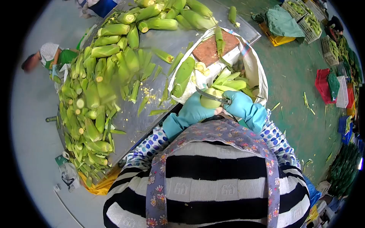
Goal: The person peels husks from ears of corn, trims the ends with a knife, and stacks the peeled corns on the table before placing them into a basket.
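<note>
- Grey worktop (127,123): corn (93,91) heaped across it.
- By the worktop's edge: left hand (194,110) clamped around a pale ear (209,102), right hand (242,105) around a knife (226,101).
- Right of the worktop: green floor (292,104), crates (310,28).

Watching remotely, I read this as a produce packing hall: a large heap of green corn (91,93) covers much of a metal table (131,121), and leaf scraps (306,99) lie on the green floor (292,133). Off to the right I see crates (309,30) filled with green produce, and another person (49,51) (small in my wide view) is beside the heap's left.
</note>
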`<move>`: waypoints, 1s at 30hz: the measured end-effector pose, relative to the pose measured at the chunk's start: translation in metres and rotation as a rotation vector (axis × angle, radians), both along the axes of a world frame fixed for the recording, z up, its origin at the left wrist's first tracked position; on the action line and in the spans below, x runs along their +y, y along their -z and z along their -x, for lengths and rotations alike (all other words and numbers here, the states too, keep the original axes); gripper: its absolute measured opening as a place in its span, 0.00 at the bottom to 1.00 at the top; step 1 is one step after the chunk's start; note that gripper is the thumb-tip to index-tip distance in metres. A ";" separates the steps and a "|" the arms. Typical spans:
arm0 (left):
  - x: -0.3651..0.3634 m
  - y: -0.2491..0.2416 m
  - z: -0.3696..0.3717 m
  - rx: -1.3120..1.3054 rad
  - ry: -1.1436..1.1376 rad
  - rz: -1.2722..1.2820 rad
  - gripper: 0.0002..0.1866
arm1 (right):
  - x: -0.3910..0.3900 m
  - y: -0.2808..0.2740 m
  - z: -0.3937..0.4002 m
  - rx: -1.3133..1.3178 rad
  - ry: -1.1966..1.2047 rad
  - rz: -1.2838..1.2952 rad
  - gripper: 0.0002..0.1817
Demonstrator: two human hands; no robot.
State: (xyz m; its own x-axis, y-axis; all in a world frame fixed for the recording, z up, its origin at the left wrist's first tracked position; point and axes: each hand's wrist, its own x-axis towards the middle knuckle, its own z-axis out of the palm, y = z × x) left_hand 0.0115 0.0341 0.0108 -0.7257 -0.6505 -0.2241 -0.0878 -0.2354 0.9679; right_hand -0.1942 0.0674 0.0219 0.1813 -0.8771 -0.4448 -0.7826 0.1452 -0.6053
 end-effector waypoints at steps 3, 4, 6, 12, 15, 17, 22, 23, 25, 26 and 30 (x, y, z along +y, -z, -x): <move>0.003 0.012 0.001 0.009 -0.025 -0.018 0.24 | 0.000 0.007 0.007 -0.012 -0.038 0.039 0.15; 0.005 0.014 0.001 -0.008 -0.056 -0.020 0.26 | 0.002 0.027 0.015 -0.014 -0.032 0.041 0.15; 0.014 0.010 -0.004 -0.024 -0.086 -0.020 0.28 | 0.008 0.088 0.054 -0.016 0.142 0.167 0.15; 0.002 -0.023 -0.024 -0.098 -0.214 0.120 0.26 | 0.042 0.099 0.157 -0.331 0.676 -0.079 0.10; -0.002 -0.002 -0.032 0.056 -0.253 0.059 0.19 | 0.020 0.107 0.131 -0.347 0.474 -0.029 0.11; 0.005 -0.003 -0.042 0.166 -0.430 -0.089 0.16 | 0.024 0.155 0.123 -0.242 0.362 0.042 0.13; 0.056 0.053 -0.068 0.291 -0.527 -0.366 0.17 | 0.034 0.165 0.090 -0.224 0.189 0.064 0.08; 0.075 0.066 -0.061 0.368 -0.706 -0.386 0.17 | 0.032 0.163 0.089 -0.259 0.166 0.078 0.08; 0.104 0.070 -0.069 0.355 -0.760 -0.453 0.28 | 0.021 0.164 0.097 -0.327 0.151 0.001 0.11; 0.118 0.076 -0.071 0.371 -0.805 -0.467 0.28 | 0.014 0.165 0.102 -0.351 0.157 -0.036 0.12; 0.175 0.101 -0.085 0.530 -1.220 -0.621 0.22 | -0.016 0.155 0.096 -0.451 0.106 -0.044 0.12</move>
